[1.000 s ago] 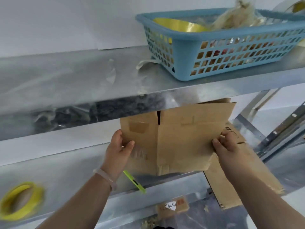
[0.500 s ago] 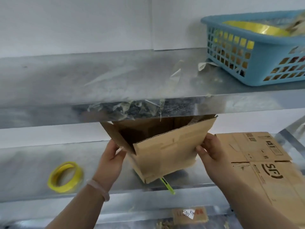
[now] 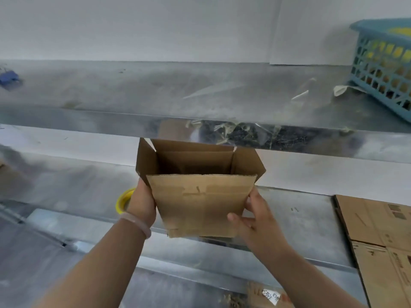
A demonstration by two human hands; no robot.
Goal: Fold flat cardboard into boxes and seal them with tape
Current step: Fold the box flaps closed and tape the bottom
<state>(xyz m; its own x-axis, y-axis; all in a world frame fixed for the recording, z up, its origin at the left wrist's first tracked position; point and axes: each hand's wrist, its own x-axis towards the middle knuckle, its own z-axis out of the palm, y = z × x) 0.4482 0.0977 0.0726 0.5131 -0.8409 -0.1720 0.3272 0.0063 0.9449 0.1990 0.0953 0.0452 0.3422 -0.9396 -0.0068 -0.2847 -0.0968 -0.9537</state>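
Observation:
A small brown cardboard box [image 3: 200, 203] is held upright in the air in front of the metal shelves, its top flaps open and its inside dark. My left hand [image 3: 142, 203] grips its left side, fingers hidden behind the wall. My right hand [image 3: 251, 216] holds the right lower corner, thumb on the front face. A yellow tape roll [image 3: 121, 202] lies on the lower shelf, partly hidden behind my left hand.
Flat cardboard sheets [image 3: 382, 241] lie on the lower metal shelf [image 3: 300, 221] at the right. A blue plastic basket [image 3: 382, 63] stands on the upper shelf [image 3: 155, 94] at the far right, with tape scraps stuck along that shelf's front edge. A small blue thing [image 3: 9, 77] sits far left.
The flat cardboard has been opened into a square box and turned upright with its open top towards me. The view has swung left; both hands stayed on the box's sides.

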